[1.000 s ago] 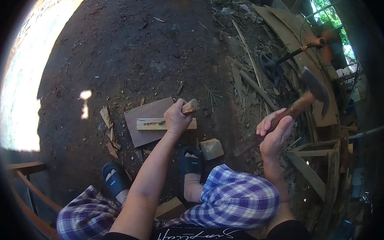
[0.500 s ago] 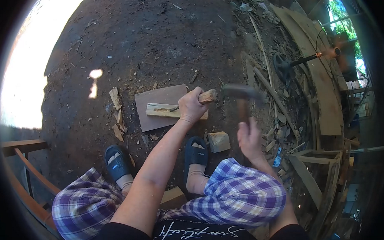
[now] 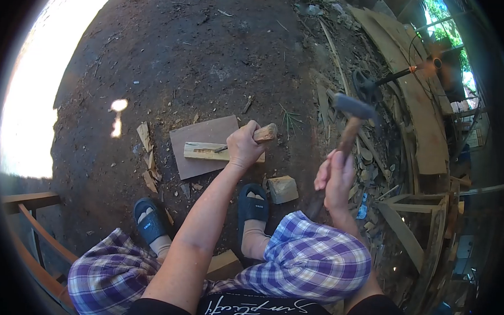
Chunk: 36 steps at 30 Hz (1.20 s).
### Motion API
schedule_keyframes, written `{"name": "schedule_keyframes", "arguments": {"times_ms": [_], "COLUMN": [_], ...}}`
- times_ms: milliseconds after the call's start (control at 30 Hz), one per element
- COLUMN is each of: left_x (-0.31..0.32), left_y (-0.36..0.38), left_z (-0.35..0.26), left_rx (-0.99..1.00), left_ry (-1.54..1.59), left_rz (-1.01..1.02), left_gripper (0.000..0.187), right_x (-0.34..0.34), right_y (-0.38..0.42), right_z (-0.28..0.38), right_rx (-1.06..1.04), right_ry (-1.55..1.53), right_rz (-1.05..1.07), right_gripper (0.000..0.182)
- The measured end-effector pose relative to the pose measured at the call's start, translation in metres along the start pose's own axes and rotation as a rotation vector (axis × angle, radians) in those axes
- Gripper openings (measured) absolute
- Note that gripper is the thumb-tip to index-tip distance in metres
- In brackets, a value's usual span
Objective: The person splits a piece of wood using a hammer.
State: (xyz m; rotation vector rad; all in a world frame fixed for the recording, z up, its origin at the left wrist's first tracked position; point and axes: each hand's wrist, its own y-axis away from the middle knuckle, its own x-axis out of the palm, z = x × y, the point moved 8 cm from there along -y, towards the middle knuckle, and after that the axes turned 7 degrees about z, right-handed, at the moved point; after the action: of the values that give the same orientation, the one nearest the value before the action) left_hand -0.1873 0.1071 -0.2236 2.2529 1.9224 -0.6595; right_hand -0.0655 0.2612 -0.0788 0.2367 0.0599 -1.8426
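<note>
Wood piece (image 3: 194, 150): lies lengthwise across the flat board (image 3: 200, 128) on the ground (image 3: 183, 60), its right end jutting past the board's right edge; the board's upper left corner shows bare.
Slot (image 3: 206, 151): a rough, narrow recess in the upper face of the wood piece, left of the left hand.
Chisel: wooden handle (image 3: 265, 133) slanting up to the right, thin metal blade (image 3: 221, 149) pointing down to the slot; the tip looks to sit at the slot's right end, though it is too small to be sure.
Left grip: the left hand (image 3: 243, 146) is closed snugly round the chisel handle, its blunt end exposed above the fist.
Right grip: the right hand (image 3: 340, 183) holds the hammer (image 3: 355, 106) loosely, fingers partly spread; the head is up, well apart from the chisel.
Step in hand: judged from the pose, chiselling at the slot, between contacts of hammer and handle.
Next move calls for: a steady blade angle, firmer right fingers and a square line onto the handle's end, clear of the left knuckles.
Nearby: a loose offcut (image 3: 283, 189) just beside the right sandal (image 3: 254, 202); wood chips (image 3: 144, 136) left of the board.
</note>
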Motion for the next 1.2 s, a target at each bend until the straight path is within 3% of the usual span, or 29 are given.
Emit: {"name": "schedule_keyframes", "arguments": {"times_ms": [33,133,200,233,300,333,433,467,533,567,600,667,733,800,867,933,967,1000,1100,1133,1200], "left_x": [0.002,0.003,0.001,0.008,0.007,0.009,0.008,0.008,0.008,0.007,0.007,0.007,0.006,0.009,0.009,0.009,0.010,0.012,0.009,0.009,0.010], "left_y": [0.005,0.000,0.002,0.000,-0.001,0.003,0.005,0.006,0.003,0.002,0.004,0.002,0.003,0.004,0.002,0.003,0.005,0.006,0.009,0.011,0.011], "left_z": [0.002,0.003,-0.002,0.001,-0.002,0.002,0.001,0.001,0.003,0.001,0.003,0.005,0.002,0.006,0.005,0.002,0.004,0.008,0.007,0.008,0.014], "left_rx": [0.005,0.032,0.019,0.028,0.039,-0.006,-0.020,-0.012,-0.010,-0.006,-0.015,-0.042,-0.039,-0.042,-0.046,-0.067,-0.034,-0.034,-0.001,0.018,-0.021], "left_ry": [0.000,-0.033,-0.020,-0.012,-0.035,-0.070,-0.051,-0.053,-0.071,-0.073,-0.084,-0.082,-0.094,-0.091,-0.078,-0.080,-0.112,-0.143,-0.127,-0.127,-0.123], "left_rz": [0.013,-0.042,-0.030,0.005,0.009,0.023,0.029,0.029,0.014,0.008,0.023,0.018,0.031,0.038,0.024,0.074,0.068,0.052,0.025,0.013,0.049], "left_gripper": [0.024,0.026,0.026,0.027,0.024,0.021,0.020,0.020,0.021,0.021,0.021,0.022,0.022,0.023,0.023,0.024,0.023,0.025,0.021,0.020,0.020], "right_x": [-0.010,-0.018,0.008,0.000,-0.017,-0.018,-0.037,-0.037,-0.012,0.006,0.007,-0.019,-0.024,-0.025,-0.025,-0.010,-0.022,-0.020,-0.024,-0.013,-0.010], "right_y": [0.002,0.009,0.015,0.018,0.008,0.006,0.008,0.011,0.018,0.013,0.017,0.015,0.014,0.017,0.017,0.013,0.019,0.019,0.019,0.023,0.024], "right_z": [0.020,0.001,-0.012,0.001,-0.036,-0.026,0.013,0.000,-0.028,-0.046,-0.045,-0.044,-0.022,0.002,-0.031,-0.086,-0.101,-0.086,-0.036,-0.050,-0.044], "right_rx": [-0.181,-0.376,-0.526,-0.560,0.136,0.131,-0.335,-0.341,-0.311,-0.165,-0.163,0.142,0.055,-0.237,-0.285,0.029,0.250,0.272,-0.031,0.025,-0.190], "right_ry": [-0.134,-0.017,0.880,0.898,0.121,0.123,-0.109,-0.113,0.810,0.721,0.710,0.107,0.059,-0.042,0.049,0.647,0.389,0.200,0.076,0.071,-0.088], "right_rz": [-0.104,-0.137,-0.034,-0.080,-0.001,-0.002,-0.195,-0.200,-0.079,0.114,0.108,-0.006,-0.076,-0.177,-0.124,0.126,0.014,-0.002,-0.130,-0.103,-0.115], "right_gripper": [0.027,0.030,0.031,0.031,0.029,0.029,0.026,0.026,0.027,0.028,0.028,0.029,0.030,0.031,0.034,0.037,0.037,0.035,0.026,0.026,0.026]}}
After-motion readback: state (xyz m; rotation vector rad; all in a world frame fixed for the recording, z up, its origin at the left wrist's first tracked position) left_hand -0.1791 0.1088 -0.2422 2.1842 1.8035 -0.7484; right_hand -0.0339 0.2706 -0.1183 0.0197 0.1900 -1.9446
